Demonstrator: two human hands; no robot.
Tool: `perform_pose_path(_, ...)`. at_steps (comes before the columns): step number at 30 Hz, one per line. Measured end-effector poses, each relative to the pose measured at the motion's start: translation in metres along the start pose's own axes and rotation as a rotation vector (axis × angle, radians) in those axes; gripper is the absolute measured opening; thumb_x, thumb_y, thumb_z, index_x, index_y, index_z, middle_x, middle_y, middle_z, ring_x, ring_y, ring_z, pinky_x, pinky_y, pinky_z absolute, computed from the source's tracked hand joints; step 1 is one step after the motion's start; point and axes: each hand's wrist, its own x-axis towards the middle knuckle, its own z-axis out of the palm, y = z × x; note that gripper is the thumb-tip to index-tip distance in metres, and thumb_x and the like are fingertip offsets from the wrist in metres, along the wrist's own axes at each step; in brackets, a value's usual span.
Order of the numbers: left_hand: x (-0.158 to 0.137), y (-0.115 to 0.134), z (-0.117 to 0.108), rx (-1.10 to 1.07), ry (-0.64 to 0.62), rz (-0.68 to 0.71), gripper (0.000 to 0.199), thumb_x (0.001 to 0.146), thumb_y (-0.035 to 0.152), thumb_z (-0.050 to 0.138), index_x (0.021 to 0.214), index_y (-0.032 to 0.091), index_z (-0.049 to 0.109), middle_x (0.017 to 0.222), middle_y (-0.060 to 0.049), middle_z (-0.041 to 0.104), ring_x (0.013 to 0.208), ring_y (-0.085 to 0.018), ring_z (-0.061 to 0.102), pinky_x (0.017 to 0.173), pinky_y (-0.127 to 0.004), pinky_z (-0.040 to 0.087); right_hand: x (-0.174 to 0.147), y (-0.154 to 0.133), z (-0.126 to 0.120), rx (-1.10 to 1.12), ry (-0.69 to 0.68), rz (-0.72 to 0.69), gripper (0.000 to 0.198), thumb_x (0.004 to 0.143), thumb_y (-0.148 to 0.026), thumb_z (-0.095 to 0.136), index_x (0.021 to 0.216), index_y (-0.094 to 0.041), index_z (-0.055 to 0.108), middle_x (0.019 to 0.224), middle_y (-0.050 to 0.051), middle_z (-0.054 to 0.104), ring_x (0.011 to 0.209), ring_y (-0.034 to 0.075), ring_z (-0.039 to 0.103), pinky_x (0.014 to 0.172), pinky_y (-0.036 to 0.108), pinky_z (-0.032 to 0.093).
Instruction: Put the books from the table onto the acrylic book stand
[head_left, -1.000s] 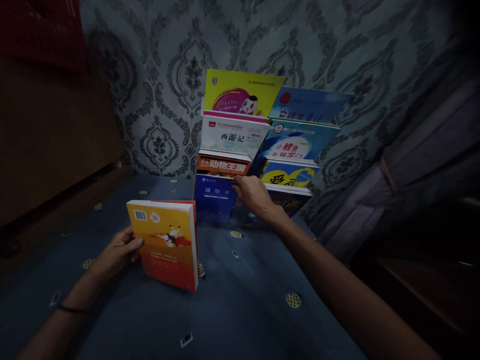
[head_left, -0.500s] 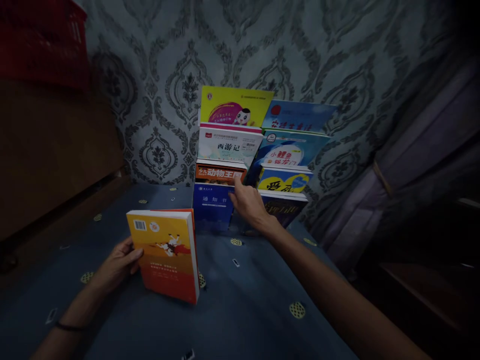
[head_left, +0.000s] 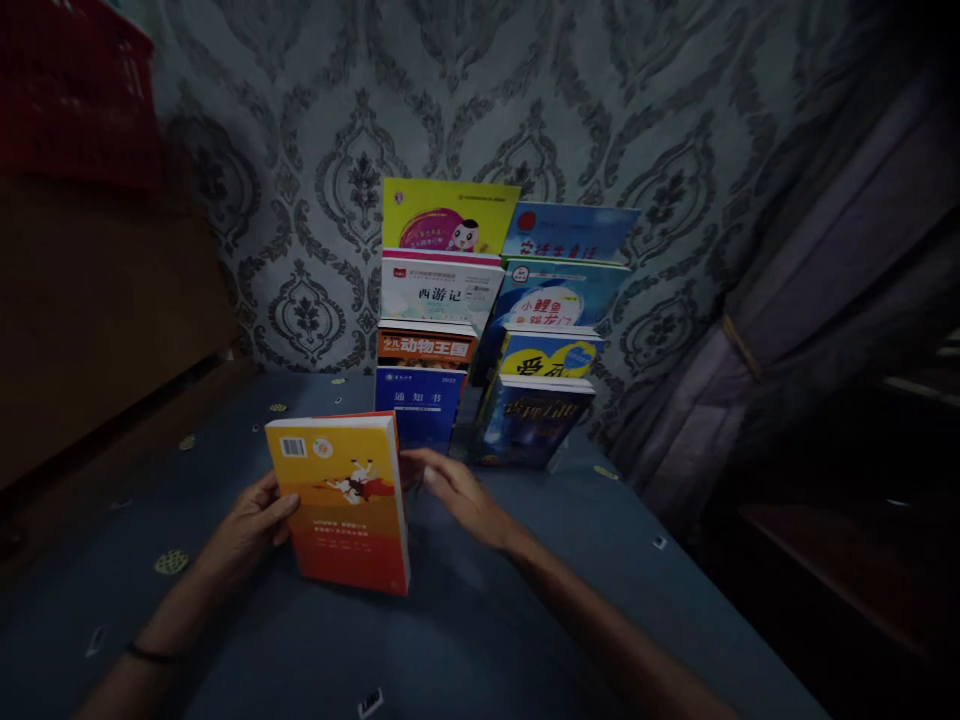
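My left hand (head_left: pixel 259 515) grips an orange-and-yellow book (head_left: pixel 341 510) by its left edge, thumb on the face towards me. The book stands nearly upright, with a barcode at its top left. At its right edge is my right hand (head_left: pixel 461 495), open, fingers stretched towards the book; the fingertips are partly hidden, and I cannot tell whether they touch it. Behind them, books stand in two stepped columns. The left column has a blue booklet (head_left: pixel 420 400), an orange book (head_left: pixel 426 346), a white book (head_left: pixel 442 290) and a yellow-green book (head_left: pixel 442 212).
The right column holds a dark blue book (head_left: pixel 532 425), a blue-and-yellow book (head_left: pixel 551 355) and two light blue books. Patterned wallpaper (head_left: pixel 315 200) rises behind. A tied curtain (head_left: pixel 712 370) hangs at right; a red basket (head_left: pixel 75 100) sits at upper left. Blue cloth (head_left: pixel 480 640) covers the surface.
My right hand has left the front of the standing books and come down and left to the orange-and-yellow book's right edge. The held book has shifted slightly right in view.
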Motion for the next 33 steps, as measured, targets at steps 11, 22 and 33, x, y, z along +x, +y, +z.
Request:
perform_pose_path(11, 0.039, 0.049, 0.064, 0.22, -0.169, 0.432, 0.038, 0.073, 0.044, 0.082, 0.096, 0.017, 0.071, 0.078, -0.003, 0.069, 0.055, -0.011, 0.054, 0.042, -0.02, 0.043, -0.004, -0.017, -0.029, -0.322, 0.165, -0.095, 0.036, 0.094, -0.04, 0.056, 0.124, -0.021, 0.059, 0.117, 0.012, 0.072, 0.104, 0.032, 0.069, 0.084, 0.047, 0.059)
perform_pose_path(22, 0.09, 0.077, 0.109, 0.304, -0.259, 0.844, 0.038, 0.084, 0.047, 0.074, 0.104, 0.017, 0.065, 0.082, 0.0, 0.067, 0.064, -0.01, 0.062, 0.054, -0.018, 0.052, 0.025, -0.037, -0.082, -0.701, 0.389, -0.173, 0.029, 0.093, -0.027, 0.056, 0.121, -0.018, 0.056, 0.112, 0.011, 0.072, 0.103, 0.029, 0.067, 0.087, 0.041, 0.054)
perform_pose_path(33, 0.109, 0.03, 0.103, 0.254, -0.244, 0.685, 0.044, 0.08, 0.048, 0.075, 0.108, 0.016, 0.064, 0.096, -0.005, 0.072, 0.075, -0.013, 0.064, 0.059, -0.02, 0.053, 0.026, 0.015, -0.077, -0.627, 0.378, -0.12, 0.031, 0.092, -0.031, 0.052, 0.119, -0.015, 0.054, 0.106, 0.012, 0.071, 0.093, 0.026, 0.067, 0.082, 0.038, 0.053)
